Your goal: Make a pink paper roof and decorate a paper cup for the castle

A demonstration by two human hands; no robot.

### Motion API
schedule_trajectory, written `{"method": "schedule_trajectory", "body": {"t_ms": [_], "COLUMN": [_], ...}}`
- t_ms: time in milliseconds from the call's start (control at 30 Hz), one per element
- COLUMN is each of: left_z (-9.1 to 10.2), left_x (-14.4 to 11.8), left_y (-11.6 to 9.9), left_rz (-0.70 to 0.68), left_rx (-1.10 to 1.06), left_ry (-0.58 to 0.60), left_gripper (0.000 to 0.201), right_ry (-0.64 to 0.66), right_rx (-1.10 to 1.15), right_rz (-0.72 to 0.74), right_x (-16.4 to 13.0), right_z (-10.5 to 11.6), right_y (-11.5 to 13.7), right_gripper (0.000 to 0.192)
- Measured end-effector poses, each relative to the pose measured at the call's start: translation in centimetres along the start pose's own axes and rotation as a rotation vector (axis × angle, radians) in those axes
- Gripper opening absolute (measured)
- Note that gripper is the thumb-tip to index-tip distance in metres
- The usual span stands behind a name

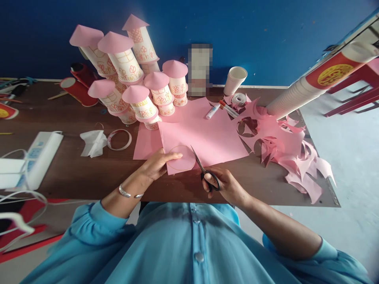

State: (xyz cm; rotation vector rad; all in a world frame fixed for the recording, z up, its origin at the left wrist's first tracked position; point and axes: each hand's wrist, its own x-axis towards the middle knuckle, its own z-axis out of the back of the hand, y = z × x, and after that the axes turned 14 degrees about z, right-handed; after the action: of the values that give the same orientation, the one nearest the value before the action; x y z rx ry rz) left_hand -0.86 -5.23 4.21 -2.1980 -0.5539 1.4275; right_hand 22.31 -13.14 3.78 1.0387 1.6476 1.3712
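Observation:
My left hand (156, 163) pinches a piece of pink paper (174, 138) by its lower left edge, thumb on top. A circle is drawn in pencil-like line on that piece, partly beneath my thumb. My right hand (225, 183) grips black-handled scissors (202, 165), their blades at the right edge of the drawn circle. Under and behind the piece lie larger pink sheets (219, 134). Beyond them stand several decorated paper-cup towers (121, 59) with pink cone roofs and orange flower drawings.
Pink paper scraps (278, 138) are heaped at the right, beside a tall stack of white cups (296, 98). Markers (213, 111), a roll of tape (239, 99) and a white cup (235, 81) sit at the back. A tape ring (119, 139) and a power strip (41, 157) lie left.

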Motion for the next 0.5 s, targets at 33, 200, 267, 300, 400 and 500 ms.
{"method": "schedule_trajectory", "body": {"t_ms": [33, 200, 267, 300, 400, 500], "left_z": [0.02, 0.3, 0.46, 0.54, 0.71, 0.76], "left_x": [-0.01, 0.04, 0.07, 0.09, 0.09, 0.0], "left_y": [-0.02, 0.15, 0.28, 0.33, 0.41, 0.34], "left_rz": [0.004, -0.003, -0.006, -0.003, 0.001, -0.012], "left_rx": [0.003, 0.01, 0.016, 0.019, 0.03, 0.034], "left_ry": [-0.007, -0.013, -0.02, -0.026, -0.051, -0.055], "left_gripper": [0.031, 0.034, 0.036, 0.036, 0.034, 0.031], "right_ry": [0.0, 0.035, 0.042, 0.044, 0.05, 0.055], "right_rx": [-0.004, -0.027, -0.031, -0.032, -0.032, -0.028], "right_rz": [0.002, 0.007, 0.002, -0.003, -0.012, -0.01], "right_x": [0.01, 0.14, 0.17, 0.18, 0.19, 0.24], "right_z": [0.01, 0.12, 0.18, 0.21, 0.28, 0.37], "right_y": [-0.01, 0.13, 0.13, 0.1, -0.1, -0.23], "right_gripper": [0.056, 0.056, 0.056, 0.056, 0.055, 0.055]}}
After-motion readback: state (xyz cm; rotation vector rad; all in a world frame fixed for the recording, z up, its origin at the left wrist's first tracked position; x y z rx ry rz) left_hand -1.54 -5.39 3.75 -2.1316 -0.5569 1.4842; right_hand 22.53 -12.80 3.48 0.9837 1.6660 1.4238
